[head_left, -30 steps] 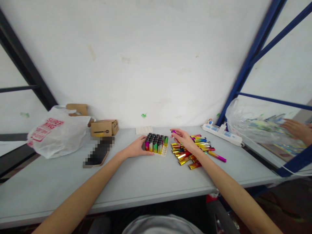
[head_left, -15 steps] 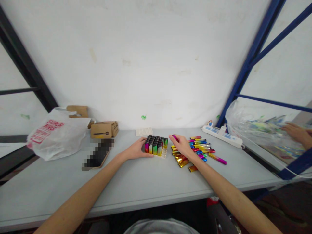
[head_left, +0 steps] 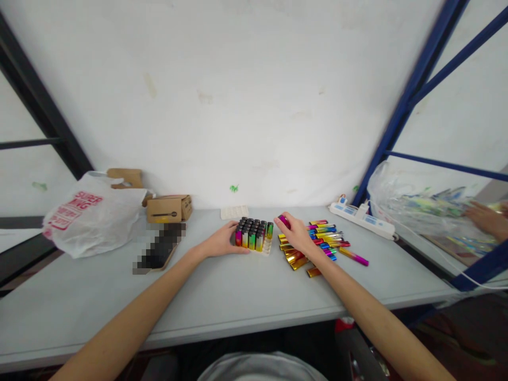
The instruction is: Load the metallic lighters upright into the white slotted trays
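Left hand (head_left: 219,241) clasps the left side of the upright lighters (head_left: 251,237), standing in rows in the white tray (head_left: 267,250). Right hand (head_left: 297,233) grips a magenta lighter (head_left: 284,221) just right of them, near the loose lighters (head_left: 326,235).

Looks out from a single head-worn camera, facing forward and down across the worktop (head_left: 238,296) to the wall (head_left: 254,106). Sits above and behind left hand (head_left: 218,242) and right hand (head_left: 297,234), near enough to catch grey clothing (head_left: 262,366) at bottom; spans widely from black post (head_left: 46,106) to blue post (head_left: 418,79).
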`<state>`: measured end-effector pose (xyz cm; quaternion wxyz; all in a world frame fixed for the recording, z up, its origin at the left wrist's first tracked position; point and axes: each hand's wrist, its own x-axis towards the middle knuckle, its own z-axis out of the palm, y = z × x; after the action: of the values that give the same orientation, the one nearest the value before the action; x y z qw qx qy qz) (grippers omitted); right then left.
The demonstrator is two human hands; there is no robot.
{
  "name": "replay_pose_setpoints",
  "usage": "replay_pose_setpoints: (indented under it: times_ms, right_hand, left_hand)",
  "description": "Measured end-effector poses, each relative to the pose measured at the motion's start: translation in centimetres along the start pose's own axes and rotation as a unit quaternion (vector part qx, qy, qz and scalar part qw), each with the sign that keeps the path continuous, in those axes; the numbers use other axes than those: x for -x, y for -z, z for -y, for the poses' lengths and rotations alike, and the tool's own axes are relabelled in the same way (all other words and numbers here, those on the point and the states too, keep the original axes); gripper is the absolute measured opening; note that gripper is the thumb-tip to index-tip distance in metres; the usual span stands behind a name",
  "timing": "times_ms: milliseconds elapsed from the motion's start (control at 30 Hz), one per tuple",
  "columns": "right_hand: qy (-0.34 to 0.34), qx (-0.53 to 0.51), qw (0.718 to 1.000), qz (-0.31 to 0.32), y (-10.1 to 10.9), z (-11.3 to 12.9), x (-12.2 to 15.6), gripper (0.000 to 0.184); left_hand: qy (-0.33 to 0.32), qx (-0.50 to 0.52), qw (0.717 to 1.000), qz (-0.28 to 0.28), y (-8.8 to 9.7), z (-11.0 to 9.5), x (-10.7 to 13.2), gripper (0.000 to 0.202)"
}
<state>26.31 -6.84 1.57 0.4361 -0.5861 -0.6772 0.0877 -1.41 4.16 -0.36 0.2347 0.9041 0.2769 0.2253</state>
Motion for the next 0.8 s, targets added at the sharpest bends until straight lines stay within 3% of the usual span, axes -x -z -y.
replay_pose_setpoints:
  times_ms: [133, 267, 433, 700, 800]
  right_hand:
    - [0.043, 0.003, 0.998, 0.043, 0.8, 0.4, 0.1, 0.036]
    - [0.120, 0.078, 0.989, 0.031, 1.7, 0.7, -0.1, 0.041]
    - [0.070, 0.077, 0.993, 0.061, 1.9, 0.9, 0.1, 0.050]
    - [0.046, 0.061, 0.988, 0.136, 0.9, 0.2, 0.4, 0.045]
    - [0.054, 0.089, 0.985, 0.136, 0.8, 0.0, 0.3, 0.046]
  left_hand:
    - [0.004, -0.006, 1.000, 0.005, 0.0, 0.0, 0.0, 0.092]
    - [-0.003, -0.014, 1.000, 0.005, 0.0, 0.0, -0.1, 0.091]
    - [-0.009, -0.017, 1.000, 0.013, 0.0, 0.1, -0.1, 0.093]
    - [-0.005, -0.016, 1.000, 0.005, -0.1, 0.2, -0.1, 0.090]
    - [-0.005, -0.018, 1.000, 0.009, -0.1, 0.3, -0.1, 0.090]
